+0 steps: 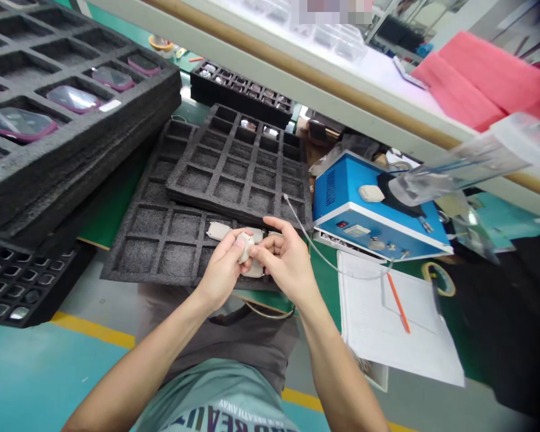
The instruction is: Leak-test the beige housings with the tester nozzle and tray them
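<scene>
Between the fingertips of my left hand (225, 264) is a small, off-white, rounded plastic case (245, 247), held above a black foam tray (150, 252). My right hand (288, 258) touches the same case with thumb and curled fingers, while its index finger stretches out. Just behind my left fingers, a similar off-white piece (218, 230) lies on the tray. Another such piece (254, 271) shows below my hands, partly covered by them. A second foam tray (234, 165) rests on the first, with two shiny pieces in its far pockets.
Stacked foam trays (112, 123) with purple-framed parts rise at the left. On the right stand a blue box device (337, 192) with a thin cable (315, 249), white paper (373, 306), an orange pen (398, 303) and a tape roll (438, 279). A shelf edge (252, 57) crosses above.
</scene>
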Available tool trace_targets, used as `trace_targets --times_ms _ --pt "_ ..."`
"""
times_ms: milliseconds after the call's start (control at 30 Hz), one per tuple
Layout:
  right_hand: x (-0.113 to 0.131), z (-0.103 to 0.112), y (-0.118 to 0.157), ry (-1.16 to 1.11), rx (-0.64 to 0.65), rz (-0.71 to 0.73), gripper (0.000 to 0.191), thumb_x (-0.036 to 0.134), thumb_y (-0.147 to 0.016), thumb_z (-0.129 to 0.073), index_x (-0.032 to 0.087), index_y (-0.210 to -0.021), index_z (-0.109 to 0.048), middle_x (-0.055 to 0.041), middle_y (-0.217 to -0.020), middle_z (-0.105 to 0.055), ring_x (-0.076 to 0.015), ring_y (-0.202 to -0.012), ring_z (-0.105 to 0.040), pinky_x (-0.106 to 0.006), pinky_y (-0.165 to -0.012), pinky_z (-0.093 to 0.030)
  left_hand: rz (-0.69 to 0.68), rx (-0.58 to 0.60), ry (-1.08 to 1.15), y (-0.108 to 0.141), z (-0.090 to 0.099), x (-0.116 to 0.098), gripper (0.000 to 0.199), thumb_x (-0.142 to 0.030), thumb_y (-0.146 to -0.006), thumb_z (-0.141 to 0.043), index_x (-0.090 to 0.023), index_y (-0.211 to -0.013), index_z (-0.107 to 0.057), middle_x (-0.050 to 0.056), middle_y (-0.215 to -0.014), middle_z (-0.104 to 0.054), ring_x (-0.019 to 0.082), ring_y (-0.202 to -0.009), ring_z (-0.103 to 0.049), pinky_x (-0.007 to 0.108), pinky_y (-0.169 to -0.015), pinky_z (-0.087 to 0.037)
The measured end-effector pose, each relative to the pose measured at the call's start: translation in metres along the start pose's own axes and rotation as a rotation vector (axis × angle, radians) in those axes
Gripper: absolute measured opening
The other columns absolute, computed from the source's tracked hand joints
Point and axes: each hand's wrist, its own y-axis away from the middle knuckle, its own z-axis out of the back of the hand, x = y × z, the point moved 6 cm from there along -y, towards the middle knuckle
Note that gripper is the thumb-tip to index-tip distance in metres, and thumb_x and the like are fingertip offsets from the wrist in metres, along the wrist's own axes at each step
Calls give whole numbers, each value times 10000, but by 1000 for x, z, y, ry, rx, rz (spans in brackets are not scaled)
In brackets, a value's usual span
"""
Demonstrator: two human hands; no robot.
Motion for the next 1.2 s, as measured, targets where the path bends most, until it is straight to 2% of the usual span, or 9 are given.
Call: trace_targets --times_ms 67,133,233,367,467,600,767,933,1200 --pt "-2 18 20 -57 -207 58 402 351 -797 -804 203 -1123 -621 64 -638 -657 -115 -493 -589 -217 -441 -458 32 5 65 0 -3 -4 401 -423 -831 -778 -143 -1074 -625 -16 -767 -534 98 -633 -476 220 -573 -363" --pt "-6 52 54 -163 -577 203 227 378 -873 -745 222 -967 -609 88 -592 -583 -84 -445 -522 -190 -418 -429 23 -1 77 0 -4 -8 432 -408 -798 -813 -138 -1076 -623 -23 -778 -522 90 -636 -477 216 -575 -358" --pt "-30 101 94 -431 -907 247 276 358 -849 -789 257 -926 -543 120 -614 -489 -57 -443 -445 -146 -404 -393 -19 -6 12 1 -6 -9 466 -334 -748 -870 -148 -1084 -607 -51 -750 -494 65 -590 -409 206 -555 -321" --pt "-46 116 69 -651 -505 -38 366 540 -815 -787 234 -916 -612 95 -660 -426 -48 -454 -329 -132 -360 -300 -74 -9 -30 3 -8 -9 422 -340 -771 -847 -172 -1047 -576 -83 -676 -426 62 -544 -341 206 -520 -259" --pt "-24 105 43 -663 -297 43 289 511 -840 -761 260 -904 -633 79 -675 -387 -66 -480 -318 -157 -383 -306 -133 -31 -115 5 -9 -12 394 -355 -799 -826 -196 -1047 -563 -86 -674 -417 73 -543 -345 212 -516 -268" --pt "5 70 24 -544 -279 225 215 457 -863 -750 303 -957 -633 55 -707 -469 -101 -537 -435 -207 -432 -380 -255 -98 -260 6 -8 -18 401 -388 -873 -752 -209 -1191 -587 -43 -776 -527 110 -652 -478 231 -620 -407" --pt "6 30 12 -354 -252 286 198 416 -885 -747 246 -977 -706 25 -730 -596 -114 -566 -552 -257 -504 -494 -295 -176 -259 4 -1 -14 430 -357 -912 -691 -195 -1303 -617 57 -1136 -684 147 -881 -662 276 -807 -550" --pt "-3 30 13 -308 -376 386 158 376 -938 -711 218 -929 -710 -63 -1075 -717 -174 -839 -743 -316 -692 -653 -306 -218 -312 5 -1 -10 548 -311 -833 -822 -161 -1332 -656 123 -1243 -756 230 -1118 -733 368 -993 -588" --pt "-15 28 22 -275 -458 458 116 333 -1037 -572 238 -1021 -638 -76 -1061 -739 -218 -941 -790 -413 -818 -692 -306 -297 -374 6 -2 -9 399 -262 -751 -896 -169 -1126 -795 116 -1132 -811 276 -1045 -786 394 -984 -626"
